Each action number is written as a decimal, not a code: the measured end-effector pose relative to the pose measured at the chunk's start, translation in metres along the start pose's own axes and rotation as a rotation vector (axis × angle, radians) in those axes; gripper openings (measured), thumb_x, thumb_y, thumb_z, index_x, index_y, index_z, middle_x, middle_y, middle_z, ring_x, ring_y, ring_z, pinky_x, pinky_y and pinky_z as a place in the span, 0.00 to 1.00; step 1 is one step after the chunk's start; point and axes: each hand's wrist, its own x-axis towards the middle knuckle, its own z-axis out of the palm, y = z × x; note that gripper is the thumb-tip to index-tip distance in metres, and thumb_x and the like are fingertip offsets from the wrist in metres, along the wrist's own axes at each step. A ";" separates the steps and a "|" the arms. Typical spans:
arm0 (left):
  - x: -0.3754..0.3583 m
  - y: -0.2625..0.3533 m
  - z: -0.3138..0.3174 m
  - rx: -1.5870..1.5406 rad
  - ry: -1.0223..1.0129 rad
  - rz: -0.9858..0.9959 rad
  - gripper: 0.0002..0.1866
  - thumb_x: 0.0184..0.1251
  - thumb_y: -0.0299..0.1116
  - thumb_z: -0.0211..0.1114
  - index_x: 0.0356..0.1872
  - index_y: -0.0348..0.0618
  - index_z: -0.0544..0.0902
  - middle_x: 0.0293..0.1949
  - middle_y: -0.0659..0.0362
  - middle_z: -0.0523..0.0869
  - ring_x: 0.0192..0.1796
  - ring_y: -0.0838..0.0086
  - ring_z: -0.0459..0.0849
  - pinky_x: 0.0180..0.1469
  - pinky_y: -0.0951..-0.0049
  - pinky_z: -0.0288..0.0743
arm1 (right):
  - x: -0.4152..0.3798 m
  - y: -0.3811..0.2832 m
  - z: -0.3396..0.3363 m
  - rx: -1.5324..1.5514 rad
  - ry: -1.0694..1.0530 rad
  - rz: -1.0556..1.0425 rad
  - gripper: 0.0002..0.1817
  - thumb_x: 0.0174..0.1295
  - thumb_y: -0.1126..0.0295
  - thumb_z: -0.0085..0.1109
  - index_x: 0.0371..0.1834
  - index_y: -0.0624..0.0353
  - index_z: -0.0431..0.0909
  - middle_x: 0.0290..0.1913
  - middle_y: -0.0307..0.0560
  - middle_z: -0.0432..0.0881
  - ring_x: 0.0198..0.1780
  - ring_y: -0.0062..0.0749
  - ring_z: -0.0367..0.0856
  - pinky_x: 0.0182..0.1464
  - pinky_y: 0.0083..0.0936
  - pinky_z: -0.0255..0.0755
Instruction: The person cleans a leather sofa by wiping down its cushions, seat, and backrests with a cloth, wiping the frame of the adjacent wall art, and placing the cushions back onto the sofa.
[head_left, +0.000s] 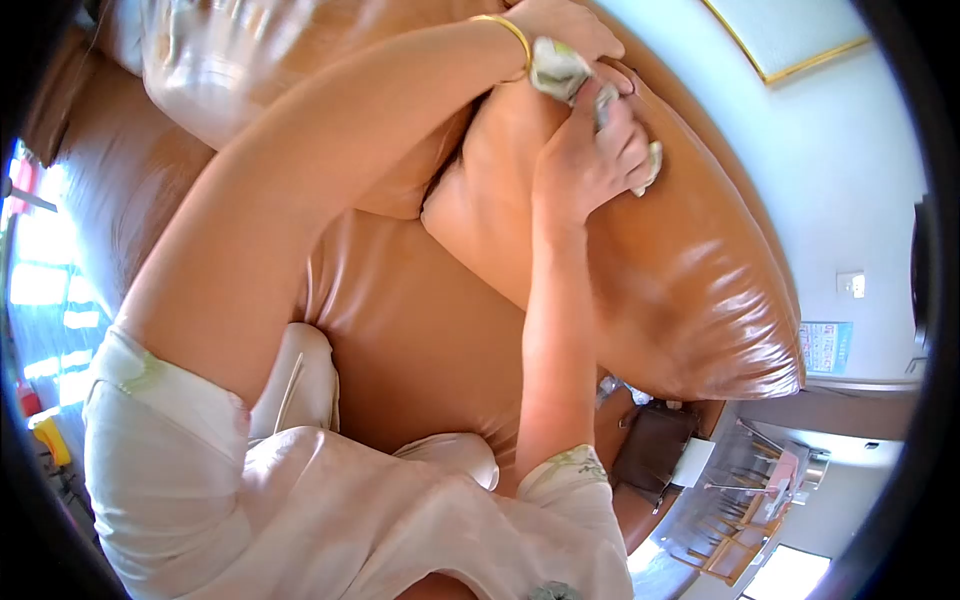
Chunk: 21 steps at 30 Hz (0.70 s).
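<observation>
My right hand (598, 150) is closed on a crumpled white-and-green cloth (648, 170) and presses it against the brown leather sofa back (690, 280). More of the cloth bunches up beside the fingers. Just beyond it, at the top of the view, my left hand (572, 28) lies against the leather with nothing visible in it; its fingers are partly hidden. A gold bangle (512, 38) circles my left wrist. Under my arms spreads the sofa's seat cushion (420, 310), shiny and brown.
Another leather section (220, 70) bulges at the upper left. A dark brown bag (655, 445) stands at the sofa's lower right. Farther off are wooden chairs (735, 540). On the pale wall hang a calendar (826, 346) and a gold-edged frame (800, 68).
</observation>
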 end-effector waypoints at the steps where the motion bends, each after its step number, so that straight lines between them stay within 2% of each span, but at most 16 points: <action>1: -0.001 0.002 0.002 0.023 0.008 -0.010 0.22 0.66 0.54 0.55 0.32 0.44 0.82 0.38 0.51 0.86 0.45 0.55 0.83 0.47 0.58 0.75 | -0.011 -0.005 0.000 -0.007 -0.063 -0.023 0.13 0.60 0.71 0.54 0.44 0.45 0.84 0.43 0.37 0.78 0.42 0.38 0.72 0.45 0.37 0.63; 2: -0.002 -0.002 0.007 0.016 0.089 0.040 0.25 0.66 0.56 0.54 0.31 0.43 0.83 0.36 0.51 0.86 0.42 0.55 0.83 0.45 0.57 0.76 | -0.022 -0.010 -0.002 -0.018 -0.128 -0.047 0.12 0.60 0.70 0.54 0.44 0.46 0.84 0.43 0.38 0.78 0.42 0.38 0.72 0.44 0.37 0.63; 4: 0.001 0.003 0.002 0.020 0.061 -0.019 0.26 0.66 0.58 0.53 0.30 0.43 0.83 0.35 0.51 0.86 0.41 0.55 0.84 0.44 0.57 0.76 | -0.036 -0.019 -0.014 0.008 -0.286 -0.083 0.11 0.61 0.68 0.53 0.43 0.47 0.83 0.42 0.42 0.79 0.42 0.42 0.74 0.45 0.39 0.64; 5: 0.002 0.007 -0.001 0.023 0.046 -0.051 0.27 0.66 0.59 0.52 0.30 0.43 0.83 0.34 0.51 0.86 0.41 0.55 0.84 0.43 0.57 0.76 | -0.043 -0.027 -0.029 0.139 -0.592 -0.015 0.11 0.62 0.68 0.52 0.44 0.49 0.83 0.41 0.44 0.78 0.42 0.44 0.74 0.46 0.42 0.64; 7: 0.001 0.007 0.005 0.020 0.032 -0.050 0.30 0.67 0.61 0.50 0.31 0.42 0.84 0.35 0.50 0.86 0.42 0.55 0.84 0.46 0.57 0.76 | -0.110 -0.047 -0.042 0.162 -0.597 -0.351 0.15 0.62 0.67 0.51 0.49 0.57 0.79 0.42 0.50 0.77 0.45 0.47 0.74 0.49 0.53 0.64; 8: -0.002 0.010 0.003 0.007 0.025 -0.059 0.31 0.67 0.62 0.50 0.32 0.42 0.85 0.35 0.50 0.86 0.42 0.55 0.84 0.46 0.57 0.77 | -0.145 -0.065 -0.061 0.103 -0.897 -0.478 0.22 0.59 0.68 0.54 0.57 0.60 0.77 0.47 0.45 0.76 0.51 0.42 0.72 0.54 0.53 0.63; 9: -0.002 0.010 0.000 -0.002 0.018 -0.063 0.31 0.67 0.63 0.49 0.33 0.42 0.85 0.36 0.49 0.87 0.43 0.55 0.84 0.47 0.57 0.77 | -0.187 -0.074 -0.071 0.171 -0.996 -0.579 0.19 0.58 0.68 0.55 0.52 0.61 0.80 0.47 0.45 0.75 0.53 0.41 0.70 0.55 0.51 0.62; 10: 0.000 0.009 -0.004 -0.003 0.024 -0.090 0.32 0.66 0.63 0.49 0.33 0.42 0.85 0.36 0.49 0.87 0.43 0.55 0.84 0.47 0.57 0.77 | -0.232 -0.086 -0.080 0.323 -1.227 -0.512 0.16 0.57 0.68 0.57 0.48 0.60 0.82 0.48 0.45 0.75 0.53 0.40 0.70 0.55 0.48 0.62; 11: 0.001 0.008 -0.006 -0.007 0.025 -0.118 0.32 0.66 0.64 0.49 0.34 0.42 0.86 0.37 0.49 0.87 0.44 0.55 0.84 0.48 0.56 0.76 | -0.242 -0.089 -0.088 0.400 -1.263 -0.386 0.15 0.57 0.71 0.55 0.47 0.60 0.79 0.42 0.46 0.75 0.45 0.41 0.73 0.48 0.42 0.67; 13: 0.001 0.007 -0.007 -0.014 0.013 -0.165 0.33 0.65 0.65 0.50 0.34 0.42 0.86 0.38 0.48 0.87 0.45 0.54 0.84 0.49 0.56 0.76 | -0.194 -0.086 -0.091 0.438 -1.073 -0.339 0.16 0.58 0.72 0.55 0.51 0.56 0.78 0.44 0.48 0.75 0.44 0.42 0.72 0.44 0.43 0.67; 15: 0.003 0.005 -0.004 -0.023 -0.014 -0.199 0.33 0.64 0.65 0.50 0.34 0.42 0.86 0.39 0.48 0.87 0.46 0.54 0.84 0.50 0.56 0.76 | -0.119 -0.078 -0.077 0.429 -0.742 -0.222 0.21 0.56 0.72 0.57 0.56 0.57 0.75 0.47 0.49 0.75 0.45 0.43 0.73 0.43 0.46 0.64; 17: 0.003 0.003 0.001 -0.063 -0.007 -0.191 0.33 0.64 0.65 0.51 0.34 0.41 0.86 0.40 0.48 0.86 0.47 0.53 0.84 0.51 0.55 0.75 | -0.062 -0.066 -0.052 0.298 -0.488 -0.056 0.19 0.58 0.72 0.54 0.55 0.56 0.76 0.48 0.48 0.75 0.43 0.42 0.73 0.43 0.47 0.63; 20: -0.004 0.001 0.003 -0.115 -0.013 -0.206 0.33 0.64 0.65 0.52 0.35 0.40 0.86 0.41 0.47 0.86 0.48 0.52 0.83 0.53 0.54 0.74 | -0.071 -0.068 -0.013 0.186 -0.439 -0.007 0.17 0.60 0.71 0.51 0.53 0.55 0.76 0.49 0.47 0.75 0.42 0.43 0.72 0.43 0.47 0.63; 21: -0.007 0.000 0.008 -0.103 0.004 -0.212 0.33 0.64 0.65 0.53 0.35 0.40 0.85 0.41 0.46 0.86 0.49 0.52 0.83 0.53 0.54 0.73 | -0.096 -0.075 -0.015 0.172 -0.621 -0.153 0.18 0.60 0.69 0.50 0.54 0.54 0.77 0.49 0.45 0.74 0.44 0.42 0.72 0.45 0.46 0.64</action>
